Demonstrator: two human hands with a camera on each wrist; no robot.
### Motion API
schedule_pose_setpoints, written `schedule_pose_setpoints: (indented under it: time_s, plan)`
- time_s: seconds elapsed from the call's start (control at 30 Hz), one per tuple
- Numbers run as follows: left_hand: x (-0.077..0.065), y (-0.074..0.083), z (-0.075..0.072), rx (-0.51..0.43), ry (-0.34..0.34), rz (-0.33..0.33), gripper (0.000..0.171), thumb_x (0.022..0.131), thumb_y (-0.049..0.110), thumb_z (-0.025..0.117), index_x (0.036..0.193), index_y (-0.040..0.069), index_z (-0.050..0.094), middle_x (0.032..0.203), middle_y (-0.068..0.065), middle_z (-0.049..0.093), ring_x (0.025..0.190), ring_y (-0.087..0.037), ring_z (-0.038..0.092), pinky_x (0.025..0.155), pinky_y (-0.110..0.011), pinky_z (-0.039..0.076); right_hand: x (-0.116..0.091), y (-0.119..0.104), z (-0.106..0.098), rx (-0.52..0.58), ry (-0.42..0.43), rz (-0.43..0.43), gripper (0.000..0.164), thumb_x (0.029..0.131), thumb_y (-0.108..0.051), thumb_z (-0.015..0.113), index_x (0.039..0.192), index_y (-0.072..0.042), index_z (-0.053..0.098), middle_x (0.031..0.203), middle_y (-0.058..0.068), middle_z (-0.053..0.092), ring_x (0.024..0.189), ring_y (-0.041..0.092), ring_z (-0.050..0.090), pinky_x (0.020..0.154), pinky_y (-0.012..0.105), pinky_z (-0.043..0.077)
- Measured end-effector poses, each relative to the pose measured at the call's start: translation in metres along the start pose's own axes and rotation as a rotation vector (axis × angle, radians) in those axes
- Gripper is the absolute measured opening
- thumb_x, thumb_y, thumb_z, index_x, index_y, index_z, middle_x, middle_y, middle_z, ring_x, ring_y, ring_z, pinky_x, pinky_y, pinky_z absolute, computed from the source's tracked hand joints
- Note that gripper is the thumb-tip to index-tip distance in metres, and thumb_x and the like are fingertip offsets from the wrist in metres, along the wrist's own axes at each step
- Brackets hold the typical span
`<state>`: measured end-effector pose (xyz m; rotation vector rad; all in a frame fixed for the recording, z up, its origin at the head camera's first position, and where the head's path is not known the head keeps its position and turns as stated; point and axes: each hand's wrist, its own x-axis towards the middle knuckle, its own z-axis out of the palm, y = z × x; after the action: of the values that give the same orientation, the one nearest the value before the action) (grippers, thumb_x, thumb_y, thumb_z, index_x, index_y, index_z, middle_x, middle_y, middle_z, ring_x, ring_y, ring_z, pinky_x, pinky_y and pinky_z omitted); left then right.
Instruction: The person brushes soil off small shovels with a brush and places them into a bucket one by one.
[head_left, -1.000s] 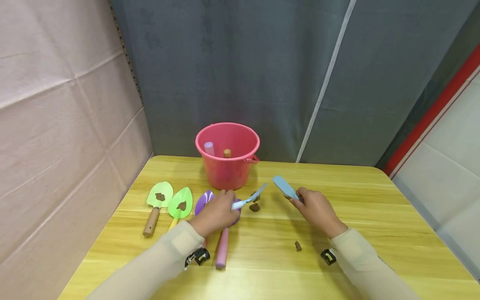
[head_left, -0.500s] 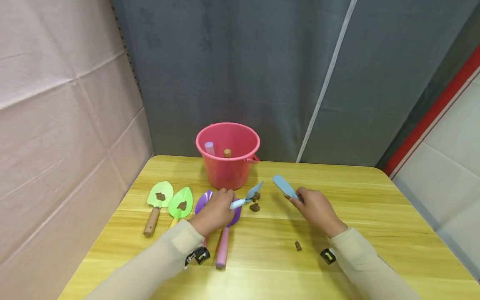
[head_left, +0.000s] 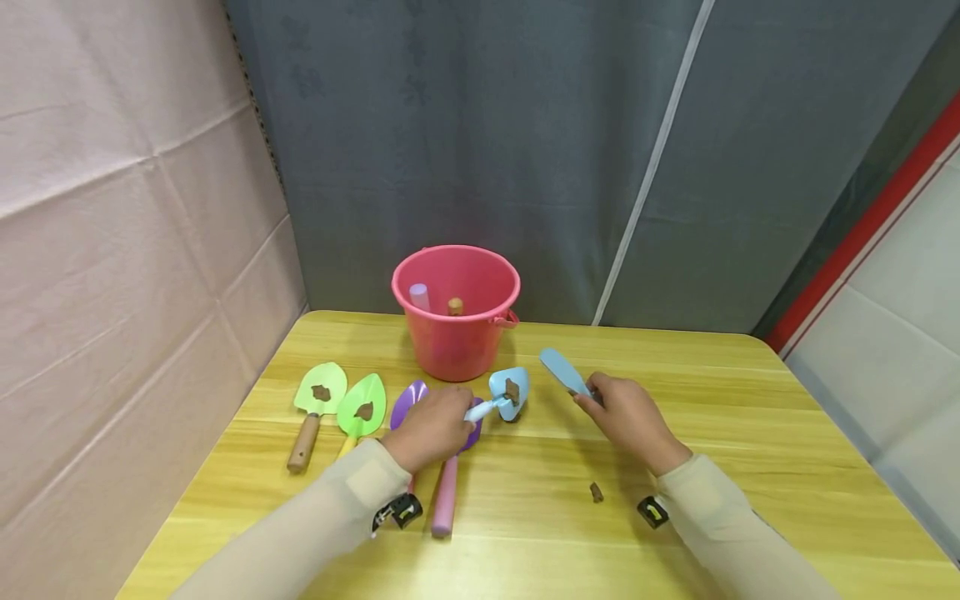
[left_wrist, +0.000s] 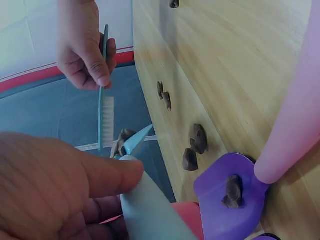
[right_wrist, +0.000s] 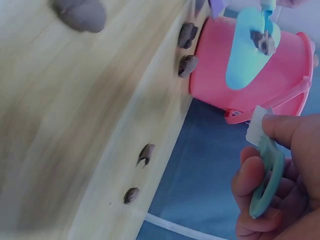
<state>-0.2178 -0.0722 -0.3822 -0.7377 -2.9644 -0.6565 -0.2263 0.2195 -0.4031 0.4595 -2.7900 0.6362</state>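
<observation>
My left hand (head_left: 437,427) grips the pale handle of a small light-blue toy shovel (head_left: 499,382). A brown clump (head_left: 512,392) lies on the shovel's blade, which is held over the table near the bucket. In my right hand (head_left: 628,419) is a light-blue brush (head_left: 561,369), pinched between thumb and fingers; its white bristles (right_wrist: 256,125) show in the right wrist view. The brush is apart from the shovel, to its right. In the left wrist view two more clumps (left_wrist: 198,138) lie on the table beyond the shovel.
A pink bucket (head_left: 457,350) stands at the back, with two handles sticking up inside. Left of my hands lie a pale-green shovel (head_left: 303,442), a green shovel (head_left: 371,392) and purple shovels (head_left: 408,400). A brown piece (head_left: 596,492) lies front right on the wooden table (head_left: 712,517).
The shovel's blade has turned from edge-on to facing the head camera, and the clump now shows on it. The right hand and brush have shifted slightly left, the brush turning a little.
</observation>
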Motion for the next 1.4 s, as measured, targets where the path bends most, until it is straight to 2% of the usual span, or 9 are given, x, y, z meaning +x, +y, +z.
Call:
schedule_pose_setpoints:
  time_s: [0.13, 0.37, 0.57, 0.73, 0.93, 1.1, 1.4]
  plan:
    - [0.002, 0.002, 0.001, -0.010, -0.011, 0.015, 0.008, 0.084, 0.007, 0.070, 0.087, 0.008, 0.063, 0.075, -0.001, 0.053, 0.069, -0.019, 0.052, 0.061, -0.035, 0.046, 0.001, -0.010, -0.002, 0.022, 0.007, -0.023, 0.016, 0.095, -0.023, 0.068, 0.090, -0.009, 0.063, 0.060, -0.006, 0.046, 0.049, 0.008, 0.037, 0.046, 0.025, 0.031]
    - [0.005, 0.006, 0.003, -0.049, -0.069, 0.008, 0.010, 0.089, 0.006, 0.068, 0.095, 0.002, 0.061, 0.080, -0.005, 0.055, 0.076, -0.022, 0.054, 0.069, -0.039, 0.048, 0.004, -0.032, -0.003, 0.041, 0.019, -0.114, 0.015, 0.093, -0.022, 0.071, 0.089, -0.010, 0.063, 0.060, -0.008, 0.043, 0.049, 0.005, 0.035, 0.047, 0.024, 0.032]
    - [0.005, 0.011, 0.005, -0.066, -0.084, -0.004, 0.007, 0.091, 0.005, 0.063, 0.093, 0.001, 0.058, 0.078, -0.007, 0.052, 0.072, -0.021, 0.050, 0.063, -0.036, 0.046, 0.004, -0.049, 0.000, 0.023, 0.020, -0.197, 0.019, 0.091, -0.022, 0.073, 0.083, -0.014, 0.059, 0.061, -0.009, 0.040, 0.052, 0.004, 0.034, 0.049, 0.023, 0.032]
    - [0.003, 0.013, 0.005, -0.084, -0.090, -0.008, 0.005, 0.092, 0.003, 0.060, 0.093, 0.000, 0.056, 0.079, -0.007, 0.051, 0.070, -0.020, 0.050, 0.058, -0.033, 0.046, 0.003, -0.059, 0.004, 0.006, -0.013, -0.246, 0.023, 0.090, -0.022, 0.074, 0.080, -0.016, 0.054, 0.063, -0.009, 0.040, 0.055, 0.005, 0.036, 0.050, 0.023, 0.032]
    - [0.002, 0.015, 0.004, -0.096, -0.116, -0.027, 0.005, 0.093, 0.003, 0.058, 0.096, 0.000, 0.055, 0.080, -0.007, 0.051, 0.071, -0.020, 0.050, 0.057, -0.031, 0.046, 0.002, -0.058, 0.008, -0.007, -0.028, -0.222, 0.024, 0.090, -0.022, 0.074, 0.080, -0.016, 0.053, 0.063, -0.009, 0.041, 0.055, 0.005, 0.036, 0.049, 0.022, 0.032]
    - [0.001, 0.015, 0.005, -0.063, -0.120, -0.008, 0.007, 0.093, 0.004, 0.059, 0.095, 0.000, 0.054, 0.080, -0.007, 0.050, 0.072, -0.020, 0.049, 0.061, -0.032, 0.046, 0.002, -0.054, 0.011, -0.010, -0.039, -0.194, 0.024, 0.091, -0.023, 0.073, 0.080, -0.016, 0.053, 0.064, -0.009, 0.043, 0.054, 0.005, 0.037, 0.049, 0.023, 0.032]
    - [0.002, 0.013, 0.008, -0.060, -0.093, -0.007, 0.008, 0.092, 0.004, 0.061, 0.093, 0.001, 0.054, 0.080, -0.007, 0.049, 0.072, -0.020, 0.047, 0.063, -0.034, 0.044, 0.002, -0.047, 0.008, 0.029, -0.052, -0.164, 0.015, 0.091, -0.020, 0.073, 0.087, -0.013, 0.061, 0.065, -0.010, 0.048, 0.054, 0.006, 0.038, 0.050, 0.024, 0.034]
